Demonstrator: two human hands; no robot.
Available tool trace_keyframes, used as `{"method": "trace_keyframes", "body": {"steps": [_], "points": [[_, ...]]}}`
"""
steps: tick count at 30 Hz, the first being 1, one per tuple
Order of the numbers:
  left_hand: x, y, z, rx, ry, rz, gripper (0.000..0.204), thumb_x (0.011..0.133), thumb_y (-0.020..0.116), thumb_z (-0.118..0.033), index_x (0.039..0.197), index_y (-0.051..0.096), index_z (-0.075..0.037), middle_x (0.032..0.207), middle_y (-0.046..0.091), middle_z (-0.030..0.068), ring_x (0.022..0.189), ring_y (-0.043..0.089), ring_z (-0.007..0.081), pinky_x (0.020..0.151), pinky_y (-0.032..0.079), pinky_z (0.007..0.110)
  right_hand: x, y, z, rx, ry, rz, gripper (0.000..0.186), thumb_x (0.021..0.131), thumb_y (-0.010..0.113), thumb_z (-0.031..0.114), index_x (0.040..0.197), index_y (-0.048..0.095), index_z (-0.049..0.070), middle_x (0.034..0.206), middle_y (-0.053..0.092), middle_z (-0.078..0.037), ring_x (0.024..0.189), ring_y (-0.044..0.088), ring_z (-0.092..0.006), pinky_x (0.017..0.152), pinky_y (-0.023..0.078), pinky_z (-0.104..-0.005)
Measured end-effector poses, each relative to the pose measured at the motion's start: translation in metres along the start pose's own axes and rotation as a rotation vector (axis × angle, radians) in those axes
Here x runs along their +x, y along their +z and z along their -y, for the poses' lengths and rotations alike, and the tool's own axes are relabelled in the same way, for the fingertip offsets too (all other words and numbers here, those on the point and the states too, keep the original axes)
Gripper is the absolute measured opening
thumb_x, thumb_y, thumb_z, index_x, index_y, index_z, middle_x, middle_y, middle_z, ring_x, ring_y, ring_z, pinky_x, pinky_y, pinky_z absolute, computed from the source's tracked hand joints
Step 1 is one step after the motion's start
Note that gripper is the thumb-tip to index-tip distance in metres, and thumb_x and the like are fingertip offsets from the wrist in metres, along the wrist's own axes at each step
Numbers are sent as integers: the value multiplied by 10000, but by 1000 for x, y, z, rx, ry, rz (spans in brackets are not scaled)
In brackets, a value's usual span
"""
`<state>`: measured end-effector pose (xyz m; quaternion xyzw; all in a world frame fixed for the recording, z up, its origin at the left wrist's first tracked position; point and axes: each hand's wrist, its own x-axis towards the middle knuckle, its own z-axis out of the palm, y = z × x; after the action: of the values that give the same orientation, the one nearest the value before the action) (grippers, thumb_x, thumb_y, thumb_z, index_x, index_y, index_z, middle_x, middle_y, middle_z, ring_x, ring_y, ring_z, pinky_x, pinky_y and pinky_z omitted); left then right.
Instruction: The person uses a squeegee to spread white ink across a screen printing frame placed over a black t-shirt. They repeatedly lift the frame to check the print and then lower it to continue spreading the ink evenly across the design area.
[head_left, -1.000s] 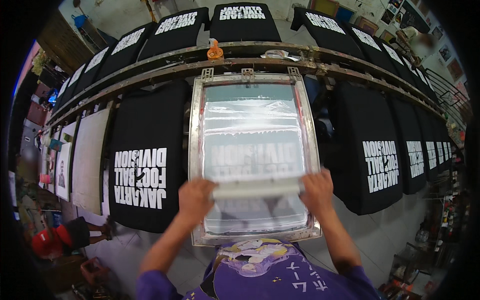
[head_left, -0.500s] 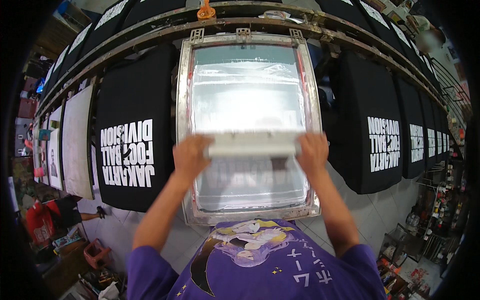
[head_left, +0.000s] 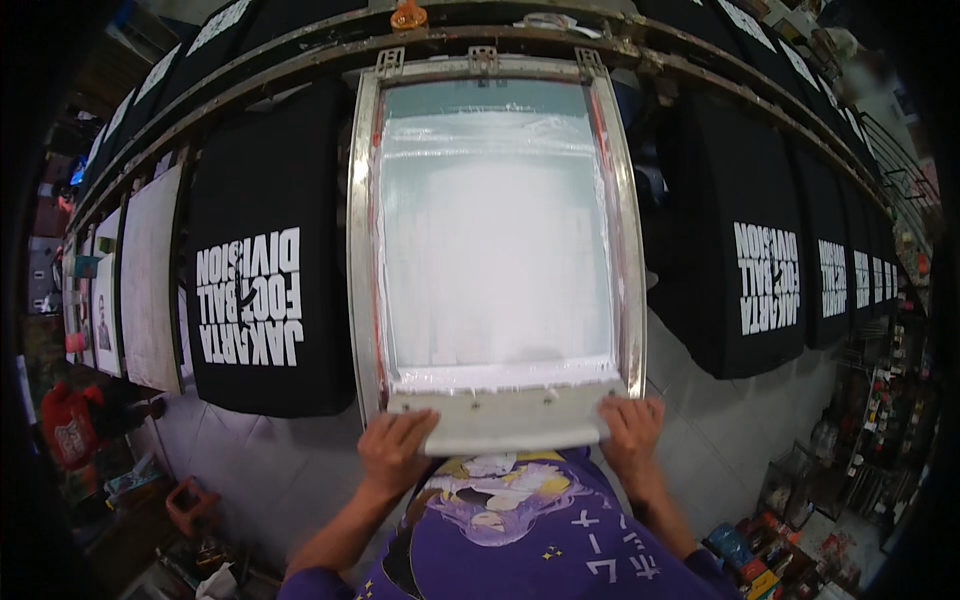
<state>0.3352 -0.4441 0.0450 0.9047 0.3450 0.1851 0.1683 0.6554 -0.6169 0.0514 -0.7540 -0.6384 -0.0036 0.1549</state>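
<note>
A wide pale squeegee (head_left: 500,418) lies across the near end of a screen printing frame (head_left: 631,250). My left hand (head_left: 395,450) is closed round its left end, and my right hand (head_left: 630,430) grips its right end. White ink (head_left: 490,260) coats most of the mesh inside the frame. A thicker ridge of ink runs along the squeegee's far edge. Metal hinge clamps (head_left: 483,60) join the frame's far side to a rail. Whatever is under the mesh is hidden by the ink.
Black shirts with white lettering lie on boards beside the frame, one on the left (head_left: 265,190) and several on the right (head_left: 735,190). A rusty rail (head_left: 280,75) crosses behind. An orange object (head_left: 408,16) stands on it. At lower left is a reddish plastic stool (head_left: 192,505).
Both hands have pulled the squeegee toward my body, from mid-screen to the near end of the frame. White ink now covers the area where lettering showed through the mesh.
</note>
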Motion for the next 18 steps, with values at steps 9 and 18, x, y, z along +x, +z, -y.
{"method": "trace_keyframes", "body": {"steps": [9, 18], "points": [[57, 72, 68, 163, 105, -248, 284, 788, 687, -97, 1043, 799, -152, 1035, 777, -11, 837, 698, 175, 678, 535, 317, 77, 86, -50, -48, -123, -320, 136, 811, 633, 36, 923, 710, 48, 964, 715, -96, 765, 627, -265, 717, 452, -413], [340, -24, 114, 242, -164, 275, 489, 692, 882, -470, 1031, 802, -127, 959, 759, 127, 949, 723, 315, 834, 578, 426, 343, 18, -106, -109, -116, 106, 274, 732, 845, 272, 909, 722, 102, 897, 728, -113, 882, 694, -305, 882, 432, -407]]}}
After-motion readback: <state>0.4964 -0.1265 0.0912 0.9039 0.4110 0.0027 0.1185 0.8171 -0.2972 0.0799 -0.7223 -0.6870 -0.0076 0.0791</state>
